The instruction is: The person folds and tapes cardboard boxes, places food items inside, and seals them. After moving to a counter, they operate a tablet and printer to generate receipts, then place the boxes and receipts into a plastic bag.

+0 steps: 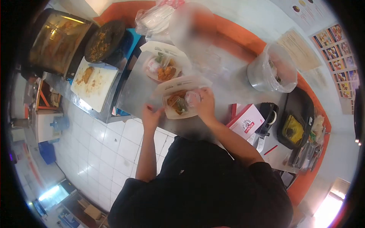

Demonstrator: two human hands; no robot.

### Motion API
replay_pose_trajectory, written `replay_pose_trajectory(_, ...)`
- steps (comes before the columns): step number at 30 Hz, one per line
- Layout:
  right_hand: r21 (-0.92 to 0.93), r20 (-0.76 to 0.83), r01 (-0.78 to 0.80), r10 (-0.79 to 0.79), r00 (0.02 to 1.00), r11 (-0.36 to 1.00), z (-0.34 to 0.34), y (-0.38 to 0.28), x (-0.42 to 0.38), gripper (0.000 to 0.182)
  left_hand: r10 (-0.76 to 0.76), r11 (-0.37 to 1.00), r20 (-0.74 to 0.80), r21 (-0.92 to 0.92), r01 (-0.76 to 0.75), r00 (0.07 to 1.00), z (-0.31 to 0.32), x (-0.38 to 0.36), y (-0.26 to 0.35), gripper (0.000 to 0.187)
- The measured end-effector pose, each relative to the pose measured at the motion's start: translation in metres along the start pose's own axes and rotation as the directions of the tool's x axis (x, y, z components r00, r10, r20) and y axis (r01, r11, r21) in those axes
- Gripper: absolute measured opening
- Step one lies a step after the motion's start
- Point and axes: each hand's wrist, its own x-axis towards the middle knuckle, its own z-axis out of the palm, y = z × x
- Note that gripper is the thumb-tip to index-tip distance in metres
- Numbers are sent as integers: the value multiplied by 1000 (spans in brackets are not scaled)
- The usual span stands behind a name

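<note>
An unlidded paper takeaway box [171, 114] sits on the steel counter in front of me, its flap raised at the back. In it lie fried chicken [175, 99], something green and a white-and-pink wrapped bundle [192, 98]. My right hand [206, 105] is at the box's right side, its bent fingers closed on the bundle; the fingertips are partly hidden. Beside the left corner of the box, my left hand [152, 115] has thumb and fingers apart, holding nothing. Just behind stands a second open box [153, 77] with a fried piece [166, 73] and another wrapped bundle [153, 65].
On the left are a white cutting board [93, 85], a dark stone mortar [104, 41] and a glass display case [57, 41]. To the right stand a plastic-lined bin [262, 74], a printed carton [247, 121], a tape dispenser [268, 117] and a black tray [294, 129].
</note>
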Motion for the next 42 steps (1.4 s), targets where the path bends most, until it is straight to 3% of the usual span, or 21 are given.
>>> replay_pose_trajectory(2,259,-225,-138,199,954,956,-12,-10,20,23,264,964,-299,38,-265,917,0,3,8,48)
replay_pose_trajectory(3,266,-184,-134,187,965,955,-11,-2,29,24,380,920,-429,88,-381,820,0,3,11,47)
replay_pose_trajectory(6,222,-115,-80,108,988,972,-11,28,38,26,376,915,-279,-37,-401,884,-4,2,38,38)
replay_pose_trajectory(9,105,-156,-8,24,988,994,-1,53,9,26,492,838,-113,328,-435,863,-7,-13,25,32)
replay_pose_trajectory(11,124,-196,-47,71,978,991,5,67,-28,27,514,856,-223,203,-476,829,18,-28,-5,27)
replay_pose_trajectory(13,-38,-84,-225,221,972,974,10,68,-45,26,501,862,-308,88,-500,809,48,-33,-28,24)
replay_pose_trajectory(14,-123,-38,-305,303,952,944,13,67,-51,26,412,897,-301,-30,-440,860,59,-35,-33,22)
replay_pose_trajectory(17,88,-58,-155,161,985,984,27,79,-47,17,153,873,-258,-417,-253,954,87,-30,-32,16)
replay_pose_trajectory(20,156,176,-272,244,954,950,9,74,-31,15,21,908,-153,-411,-83,988,70,-31,-10,17)
replay_pose_trajectory(23,9,368,-323,298,881,946,-32,33,-8,22,-83,933,-10,-352,74,996,31,-35,17,15)
replay_pose_trajectory(26,-26,458,-343,317,831,939,-32,41,-16,27,-52,962,39,-265,61,998,21,-36,15,14)
replay_pose_trajectory(29,43,394,-306,265,880,951,-18,56,-36,27,235,911,-198,-296,-287,952,31,-37,-7,11)
replay_pose_trajectory(32,148,335,-298,235,912,943,-7,69,-48,26,333,910,-359,-121,-397,872,8,-41,-3,10)
replay_pose_trajectory(35,212,327,-269,191,925,940,-1,73,-51,28,284,947,-256,-79,-312,924,3,-48,-11,10)
replay_pose_trajectory(38,209,337,-219,140,931,953,2,74,-53,32,200,913,-97,-343,-221,975,47,-41,-69,15)
replay_pose_trajectory(39,219,329,-226,146,933,949,2,71,-53,30,191,872,14,-462,-163,981,44,-49,-59,18)
replay_pose_trajectory(42,234,324,-239,157,933,942,-2,61,-56,27,106,862,-18,-497,-101,994,32,-56,-38,16)
